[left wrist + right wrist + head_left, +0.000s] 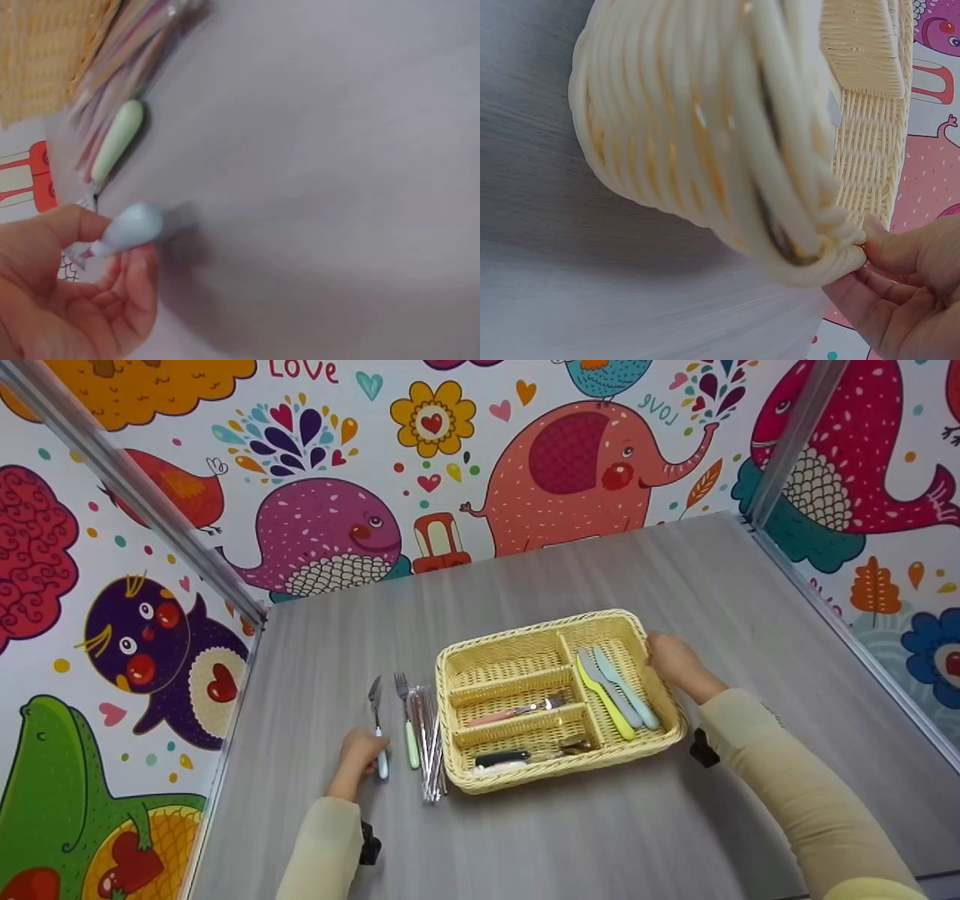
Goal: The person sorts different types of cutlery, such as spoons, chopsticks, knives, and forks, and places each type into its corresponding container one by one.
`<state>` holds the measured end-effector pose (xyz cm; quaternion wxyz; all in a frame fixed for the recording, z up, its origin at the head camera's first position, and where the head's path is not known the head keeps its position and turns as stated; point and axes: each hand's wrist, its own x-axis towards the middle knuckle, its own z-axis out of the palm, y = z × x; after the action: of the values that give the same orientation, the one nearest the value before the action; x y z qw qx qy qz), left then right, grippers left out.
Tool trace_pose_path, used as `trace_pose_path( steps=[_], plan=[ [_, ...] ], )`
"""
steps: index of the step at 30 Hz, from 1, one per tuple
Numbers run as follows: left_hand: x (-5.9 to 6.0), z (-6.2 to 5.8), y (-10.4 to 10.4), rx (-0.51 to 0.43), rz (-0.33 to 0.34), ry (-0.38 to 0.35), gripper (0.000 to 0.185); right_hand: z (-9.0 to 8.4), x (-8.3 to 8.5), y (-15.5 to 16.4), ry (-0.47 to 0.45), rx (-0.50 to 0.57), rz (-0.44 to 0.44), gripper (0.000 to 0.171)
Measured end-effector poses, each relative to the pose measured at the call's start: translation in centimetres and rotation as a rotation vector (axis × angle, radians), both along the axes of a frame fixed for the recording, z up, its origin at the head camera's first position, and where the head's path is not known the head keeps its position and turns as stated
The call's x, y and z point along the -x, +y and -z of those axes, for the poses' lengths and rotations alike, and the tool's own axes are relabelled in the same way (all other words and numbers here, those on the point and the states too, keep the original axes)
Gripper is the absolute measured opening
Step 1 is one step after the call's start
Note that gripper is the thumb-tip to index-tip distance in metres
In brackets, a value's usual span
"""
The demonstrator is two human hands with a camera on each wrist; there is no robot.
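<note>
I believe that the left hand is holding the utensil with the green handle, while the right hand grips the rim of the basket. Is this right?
Not quite: the left hand is holding the utensil with the light-blue handle, as the left wrist view shows. The right hand grips the rim of the basket.

Cartoon-printed walls (465,495), metal corner posts (148,493) and a grey tabletop (570,840) show a booth (793,450).
</note>
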<state>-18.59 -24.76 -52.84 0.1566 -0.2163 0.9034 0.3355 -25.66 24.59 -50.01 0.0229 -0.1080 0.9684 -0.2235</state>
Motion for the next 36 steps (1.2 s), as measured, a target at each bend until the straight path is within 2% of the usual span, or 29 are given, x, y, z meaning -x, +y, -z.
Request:
trace_pose_path(
  steps=[6, 10, 12, 15, 21, 24, 27, 29, 34, 36],
  plan=[
    [1.2, -1.7, -0.2, -0.018, -0.019, 0.080, 0.014, 0.1, 0.0, 0.1, -0.013, -0.001, 0.011, 0.010],
    [2.4, -3.2, 0.9, -0.036, 0.030, 0.183, 0.011, 0.1, -0.1, 0.2, -0.001, 0.003, 0.013, 0.010],
    [3.1, -4.0, 2.0, -0.038, 0.093, 0.227, 0.009, 0.1, -0.1, 0.2, 0.005, 0.005, 0.016, 0.010],
    [3.9, -4.9, 4.2, 0.018, 0.237, 0.285, 0.011, 0.2, -0.1, 0.3, 0.007, 0.007, 0.018, 0.009],
    [4.6, -5.4, 9.6, 0.235, 0.624, 0.352, 0.008, 0.3, -0.1, 0.2, 0.019, 0.004, 0.015, 0.009],
    [4.6, -5.2, 12.0, 0.361, 0.773, 0.390, 0.004, 0.3, -0.1, 0.1, 0.031, 0.014, 0.011, 0.008],
    [4.6, -4.8, 14.0, 0.468, 0.848, 0.411, 0.003, 0.3, -0.1, 0.1, 0.036, 0.022, 0.010, 0.007],
    [4.5, -4.4, 15.1, 0.516, 0.885, 0.408, 0.009, 0.3, -0.1, 0.1, 0.033, 0.023, 0.011, 0.007],
    [4.4, -3.3, 16.8, 0.606, 0.943, 0.395, 0.031, 0.2, -0.2, -0.1, 0.025, 0.026, 0.013, 0.005],
    [4.3, -2.9, 17.2, 0.639, 0.947, 0.390, 0.033, 0.1, -0.2, -0.2, 0.028, 0.026, 0.015, 0.002]
  ],
)
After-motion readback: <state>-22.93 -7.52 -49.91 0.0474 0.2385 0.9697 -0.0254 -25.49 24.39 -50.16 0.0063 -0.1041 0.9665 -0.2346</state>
